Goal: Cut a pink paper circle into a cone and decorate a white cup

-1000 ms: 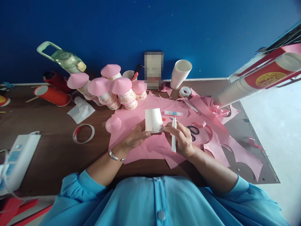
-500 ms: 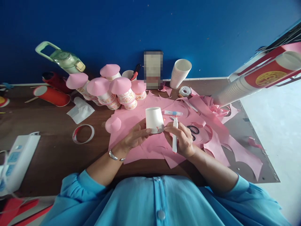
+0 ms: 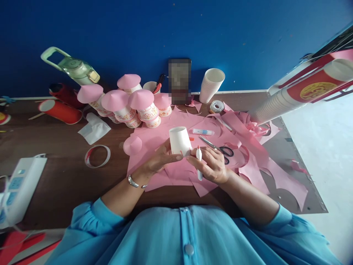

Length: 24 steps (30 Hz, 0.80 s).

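A white paper cup [image 3: 179, 140] with small red marks near its lower edge is held above pink paper [image 3: 154, 176]. My left hand [image 3: 162, 160] is closed around the cup's left side, thumb along the bottom edge. My right hand [image 3: 212, 163] grips a white marker [image 3: 199, 163] with a red tip pointing up and away from me. Fingertips of that hand also touch the cup's lower right edge. Black-handled scissors [image 3: 217, 147] lie just beyond the right hand, beside a clear glue stick [image 3: 203, 131].
Decorated cups with pink cone tops [image 3: 141, 100] stand behind left, near a loose pink cone [image 3: 132, 146]. Stacked white cups [image 3: 211, 86], a phone [image 3: 179, 81] and clear tape [image 3: 217, 106] are at the back. A tape ring [image 3: 97, 156] and power strip [image 3: 24, 187] lie left.
The cup has turned and tilted slightly, showing more red marks. My right hand has tipped the marker and shifted it left, uncovering the scissors' blades.
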Each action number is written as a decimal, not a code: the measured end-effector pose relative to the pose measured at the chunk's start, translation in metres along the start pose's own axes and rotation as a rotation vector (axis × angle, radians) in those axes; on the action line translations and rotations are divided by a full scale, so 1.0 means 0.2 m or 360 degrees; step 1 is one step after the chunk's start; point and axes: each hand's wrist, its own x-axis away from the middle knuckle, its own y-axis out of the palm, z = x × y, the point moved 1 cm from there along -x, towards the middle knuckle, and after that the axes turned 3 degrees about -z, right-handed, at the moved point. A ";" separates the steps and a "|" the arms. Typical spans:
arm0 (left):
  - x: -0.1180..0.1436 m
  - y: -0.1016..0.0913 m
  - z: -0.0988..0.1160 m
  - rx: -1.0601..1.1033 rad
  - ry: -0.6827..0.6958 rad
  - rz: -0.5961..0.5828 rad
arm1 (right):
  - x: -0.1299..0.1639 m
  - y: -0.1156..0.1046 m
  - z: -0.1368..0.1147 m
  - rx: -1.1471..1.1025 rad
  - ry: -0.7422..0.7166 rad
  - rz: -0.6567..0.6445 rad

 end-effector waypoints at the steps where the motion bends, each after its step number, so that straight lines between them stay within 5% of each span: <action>1: 0.00 0.00 0.01 0.0004 -0.0006 0.0020 | 0.00 0.00 0.00 0.0012 0.0005 0.0006; 6: -0.01 0.01 0.02 0.0042 0.0051 -0.0014 | 0.00 0.01 0.00 -0.0040 0.0032 0.0033; 13: -0.01 0.02 0.02 0.0245 0.0069 -0.0141 | 0.03 0.02 0.01 -0.0172 0.0351 0.0125; 24: 0.00 0.02 0.01 0.0169 0.0168 -0.0133 | 0.01 0.03 -0.03 -0.0213 0.0297 0.0107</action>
